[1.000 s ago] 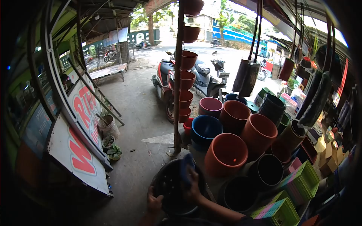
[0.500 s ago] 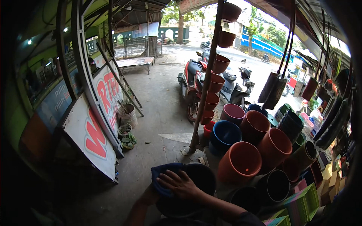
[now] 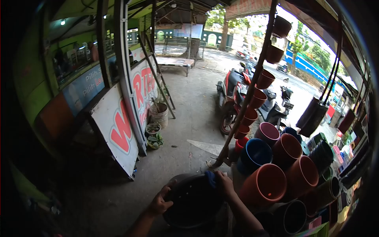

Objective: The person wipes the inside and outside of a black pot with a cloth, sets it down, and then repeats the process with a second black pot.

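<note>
A black plastic pot [image 3: 193, 207] is tilted in front of me, small light holes showing in its dark surface. At its left rim, my left hand [image 3: 161, 201] is closed on the edge, thumb towards the pot. Across from it, my right hand [image 3: 225, 184] grips a blue cloth [image 3: 211, 179] against the upper right rim. Part of the cloth is hidden by the fingers. The lower end of the pot fades into shadow.
Terracotta-coloured pots [image 3: 263, 185] and a blue pot [image 3: 256, 154] stand close on my right. A leaning pole [image 3: 252, 87] carries several hanging pots. Ahead are a parked red scooter [image 3: 233, 94] and, leftward, a white signboard [image 3: 118, 130] with potted plants [image 3: 155, 140] beside it.
The pot has been tilted. My right hand, earlier spread over the cloth at the left rim, now holds it at the right rim. My left hand now grips the left rim. The view turned left.
</note>
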A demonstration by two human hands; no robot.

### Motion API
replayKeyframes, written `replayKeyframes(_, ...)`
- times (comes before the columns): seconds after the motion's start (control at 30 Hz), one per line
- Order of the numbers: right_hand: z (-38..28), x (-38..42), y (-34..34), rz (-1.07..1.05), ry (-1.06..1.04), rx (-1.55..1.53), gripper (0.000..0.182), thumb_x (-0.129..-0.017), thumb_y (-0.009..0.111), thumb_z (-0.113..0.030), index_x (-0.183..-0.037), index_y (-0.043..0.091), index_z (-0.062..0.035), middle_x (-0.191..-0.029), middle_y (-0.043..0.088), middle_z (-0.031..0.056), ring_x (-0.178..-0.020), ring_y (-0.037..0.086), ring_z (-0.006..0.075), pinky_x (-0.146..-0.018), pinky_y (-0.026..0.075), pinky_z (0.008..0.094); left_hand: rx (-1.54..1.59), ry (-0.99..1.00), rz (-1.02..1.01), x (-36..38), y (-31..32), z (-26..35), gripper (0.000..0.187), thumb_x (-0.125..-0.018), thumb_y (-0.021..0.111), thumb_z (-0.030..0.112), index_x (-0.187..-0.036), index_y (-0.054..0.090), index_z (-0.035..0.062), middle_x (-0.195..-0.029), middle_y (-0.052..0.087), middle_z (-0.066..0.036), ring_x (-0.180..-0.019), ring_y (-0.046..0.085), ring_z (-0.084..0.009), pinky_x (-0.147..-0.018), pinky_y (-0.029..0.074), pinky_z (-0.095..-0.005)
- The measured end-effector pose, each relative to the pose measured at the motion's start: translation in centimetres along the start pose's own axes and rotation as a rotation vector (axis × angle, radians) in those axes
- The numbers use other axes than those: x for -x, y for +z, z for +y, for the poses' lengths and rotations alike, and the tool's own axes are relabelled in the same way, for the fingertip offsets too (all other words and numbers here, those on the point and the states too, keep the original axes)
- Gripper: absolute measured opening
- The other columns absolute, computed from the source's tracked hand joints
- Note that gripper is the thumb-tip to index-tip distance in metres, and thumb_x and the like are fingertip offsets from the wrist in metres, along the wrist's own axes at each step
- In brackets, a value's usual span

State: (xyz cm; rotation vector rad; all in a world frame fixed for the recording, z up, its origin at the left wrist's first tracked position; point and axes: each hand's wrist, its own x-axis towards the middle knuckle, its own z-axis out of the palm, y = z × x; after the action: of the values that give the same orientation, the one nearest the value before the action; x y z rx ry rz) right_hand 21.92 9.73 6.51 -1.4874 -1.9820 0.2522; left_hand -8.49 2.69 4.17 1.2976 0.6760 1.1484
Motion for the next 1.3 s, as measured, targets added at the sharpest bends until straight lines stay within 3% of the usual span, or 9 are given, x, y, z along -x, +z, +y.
replayKeyframes(0.23,-5.0,-3.3,-1.0,-0.385,-0.28,0.027,0.022,-0.082,0.057,-0.012,-0.103,0.052,-0.0087,-0.1,0.062,0.0139,-0.09,0.063,0.0378,-0.072,0.051,0.046,-1.018,-0.293,-0.012,-3.0,-0.6,4.4,0.057,-0.074,0.065,0.001,-0.129,0.05,0.0001,-0.131,0.054,-0.014,-0.121,0.053,-0.0219,-0.1,0.043,-0.0361)
replayKeyframes(0.37,-8.5,-4.7,0.0,-0.479,-0.509,0.125,0.03,-0.079,0.059,-0.012,-0.108,0.051,-0.0086,-0.106,0.062,0.0115,-0.093,0.064,0.034,-0.074,0.053,0.0447,-0.856,-0.163,-0.053,-5.6,-0.4,3.7,0.038,-0.078,0.065,0.002,-0.116,0.057,0.0013,-0.106,0.066,-0.011,-0.099,0.063,-0.0206,-0.086,0.05,-0.0359)
replayKeyframes(0.43,-8.5,-5.2,-0.3,-0.491,-0.499,0.124,0.031,-0.079,0.059,-0.012,-0.109,0.051,-0.0088,-0.108,0.062,0.011,-0.093,0.065,0.0336,-0.075,0.053,0.0445,-0.353,-0.233,-0.063,-5.9,-0.4,3.1,0.03,-0.08,0.061,-0.003,-0.109,0.059,0.0008,-0.093,0.068,-0.008,-0.088,0.065,-0.0152,-0.078,0.052,-0.0313)
replayKeyframes(0.6,-5.7,-4.8,0.9,-0.33,-0.495,0.063,0.037,-0.074,0.065,-0.014,-0.108,0.051,-0.009,-0.094,0.062,0.0147,-0.087,0.063,0.0376,-0.07,0.05,0.0458,-0.284,-0.251,0.041,-4.7,-0.6,2.7,0.034,-0.075,0.058,-0.009,-0.108,0.057,-0.0004,-0.093,0.066,-0.007,-0.087,0.064,-0.0132,-0.075,0.052,-0.0281)
replayKeyframes(0.83,2.6,0.0,4.4,-0.091,0.092,-0.212,0.027,-0.077,0.061,-0.006,-0.103,0.05,-0.0045,-0.092,0.059,0.0248,-0.089,0.059,0.0456,-0.073,0.047,0.0459,-0.102,-0.155,0.33,-2.5,-0.7,2.4,0.028,-0.068,0.056,-0.011,-0.092,0.056,0.0029,-0.084,0.061,-0.004,-0.075,0.06,-0.0102,-0.064,0.049,-0.0241)
replayKeyframes(0.97,4.8,6.0,9.2,0.119,0.472,-0.535,0.032,-0.08,0.07,-0.011,-0.106,0.052,-0.0038,-0.092,0.063,0.0154,-0.084,0.063,0.0323,-0.075,0.049,0.0403,-0.042,-0.11,0.45,-1.7,-0.2,0.5,0.029,-0.067,0.055,-0.012,-0.092,0.054,0.0035,-0.083,0.059,-0.003,-0.073,0.059,-0.0106,-0.065,0.048,-0.0248)
replayKeyframes(1.07,1.9,10.1,13.8,0.24,0.893,-1.242,0.042,-0.083,0.075,-0.021,-0.111,0.052,-0.0008,-0.098,0.063,0.0084,-0.088,0.062,0.0217,-0.077,0.051,0.0375,0.035,-0.061,0.744,-1.9,1.7,-2.3,0.027,-0.068,0.054,-0.009,-0.092,0.052,0.0031,-0.084,0.057,-0.004,-0.074,0.056,-0.0116,-0.069,0.047,-0.0267)
replayKeyframes(1.13,0.7,11.9,16.4,0.113,1.228,-1.201,0.045,-0.084,0.073,-0.016,-0.118,0.049,0.0013,-0.104,0.061,0.0119,-0.092,0.063,0.0237,-0.08,0.051,0.0369,-0.17,-0.017,1.04,-1.7,4.2,-5.4,0.024,-0.07,0.055,-0.005,-0.091,0.05,0.0023,-0.086,0.055,-0.005,-0.076,0.053,-0.0137,-0.073,0.046,-0.0292)
replayKeyframes(1.3,-0.2,12.0,14.5,0.209,1.32,-1.313,0.033,-0.086,0.063,-0.004,-0.114,0.045,-0.0003,-0.1,0.061,0.0136,-0.078,0.064,0.0226,-0.064,0.052,0.0361,-0.28,0.021,0.921,0.9,4.5,-8.8,0.028,-0.073,0.063,0.005,-0.096,0.048,0.0003,-0.1,0.051,-0.012,-0.091,0.051,-0.0192,-0.084,0.043,-0.0347)
